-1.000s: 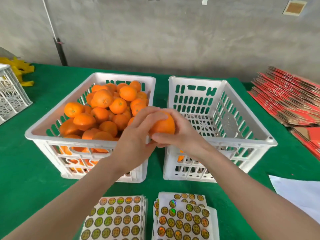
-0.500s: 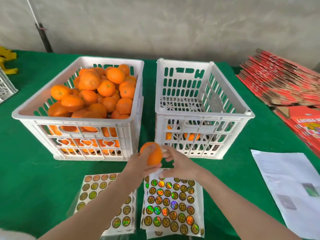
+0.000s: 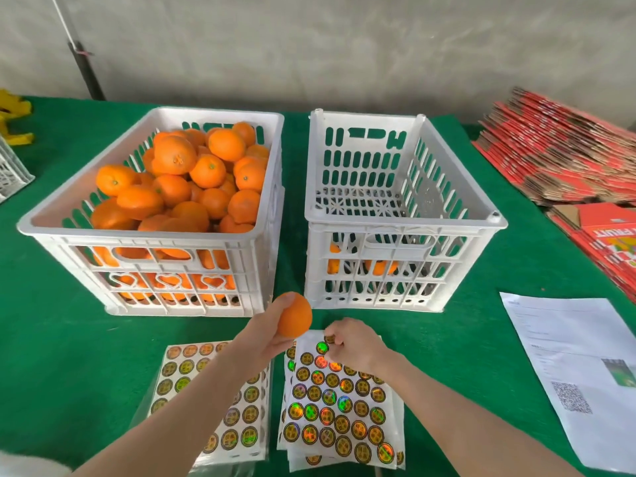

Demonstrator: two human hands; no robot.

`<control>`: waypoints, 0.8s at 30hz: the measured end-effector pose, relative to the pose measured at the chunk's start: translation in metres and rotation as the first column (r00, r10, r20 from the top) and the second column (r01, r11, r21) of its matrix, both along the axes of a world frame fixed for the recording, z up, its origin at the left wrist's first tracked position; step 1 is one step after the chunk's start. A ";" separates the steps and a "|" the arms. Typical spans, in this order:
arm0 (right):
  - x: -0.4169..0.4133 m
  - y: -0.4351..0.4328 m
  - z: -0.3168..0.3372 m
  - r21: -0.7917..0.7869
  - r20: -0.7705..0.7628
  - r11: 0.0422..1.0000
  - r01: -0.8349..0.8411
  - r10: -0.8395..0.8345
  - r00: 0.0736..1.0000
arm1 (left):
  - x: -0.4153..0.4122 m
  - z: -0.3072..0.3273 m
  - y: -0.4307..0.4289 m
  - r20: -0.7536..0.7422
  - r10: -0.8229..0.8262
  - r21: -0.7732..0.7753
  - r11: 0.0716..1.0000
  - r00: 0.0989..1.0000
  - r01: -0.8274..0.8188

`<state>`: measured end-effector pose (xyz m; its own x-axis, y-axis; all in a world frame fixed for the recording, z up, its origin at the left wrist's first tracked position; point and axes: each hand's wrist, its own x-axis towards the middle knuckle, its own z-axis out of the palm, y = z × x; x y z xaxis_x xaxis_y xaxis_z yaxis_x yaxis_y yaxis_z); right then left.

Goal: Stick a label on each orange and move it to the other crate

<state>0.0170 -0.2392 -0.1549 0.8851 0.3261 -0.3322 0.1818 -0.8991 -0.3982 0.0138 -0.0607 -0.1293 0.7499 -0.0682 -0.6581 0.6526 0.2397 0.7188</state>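
My left hand (image 3: 265, 333) grips an orange (image 3: 294, 315) in the air in front of the two white crates. My right hand (image 3: 354, 344) is down on the right stack of label sheets (image 3: 340, 401), its fingertips pinching at a round holographic label (image 3: 329, 339) near the sheet's top edge. The left crate (image 3: 165, 242) is heaped with oranges (image 3: 192, 180). The right crate (image 3: 399, 232) holds a few oranges (image 3: 380, 266) low at its front, seen through the slots. A second label sheet (image 3: 206, 390) lies under my left forearm.
Green cloth (image 3: 69, 356) covers the table. A printed paper (image 3: 581, 366) lies at the right. Flattened red cartons (image 3: 564, 149) are stacked at the far right. Part of another white crate (image 3: 10, 173) and yellow pieces (image 3: 13, 111) sit at the far left.
Both hands came down from above the crates to the label sheets. My right hand let go of the orange and reached onto the right sheet; my left hand keeps the orange.
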 end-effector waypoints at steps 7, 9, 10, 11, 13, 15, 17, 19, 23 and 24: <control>0.000 -0.001 0.000 0.133 -0.013 0.985 0.106 -0.105 0.994 | 0.004 -0.002 0.000 0.018 -0.031 -0.031 0.999 0.999 0.032; 0.002 -0.003 0.007 0.246 -0.043 0.953 0.177 -0.172 0.984 | 0.004 0.000 0.002 0.060 -0.093 -0.025 0.995 0.994 0.094; 0.004 -0.004 0.012 0.310 -0.065 0.926 0.216 -0.206 0.976 | 0.005 0.002 0.003 0.079 -0.133 -0.021 0.991 0.988 0.135; 0.006 -0.005 0.017 0.358 -0.096 0.898 0.256 -0.238 0.967 | 0.005 0.003 0.004 0.094 -0.173 -0.015 0.984 0.980 0.175; 0.007 -0.005 0.025 0.444 -0.150 0.835 0.325 -0.288 0.946 | 0.005 0.006 0.002 0.123 -0.245 0.008 0.969 0.962 0.245; 0.006 -0.004 0.033 0.525 -0.197 0.768 0.367 -0.310 0.930 | 0.005 0.007 -0.001 0.148 -0.289 0.018 0.957 0.946 0.290; 0.004 -0.004 0.040 0.585 -0.250 0.705 0.402 -0.315 0.915 | 0.006 0.010 -0.002 0.161 -0.275 -0.027 0.959 0.948 0.283; 0.003 -0.005 0.046 0.630 -0.324 0.621 0.467 -0.337 0.884 | 0.007 0.013 -0.002 0.152 -0.225 -0.097 0.966 0.963 0.241; 0.000 -0.007 0.057 0.674 -0.458 0.422 0.606 -0.406 0.791 | 0.008 0.019 -0.001 0.144 -0.181 -0.227 0.951 0.973 0.211; -0.001 -0.006 0.060 0.683 -0.477 0.375 0.627 -0.421 0.771 | 0.008 0.020 -0.001 0.153 -0.180 -0.255 0.943 0.972 0.215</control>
<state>0.0159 -0.2449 -0.0954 0.9234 0.0236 -0.3832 -0.3801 -0.0851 -0.9210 0.0220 -0.0618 -0.1092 0.7788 -0.3840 -0.4959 0.6148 0.3106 0.7249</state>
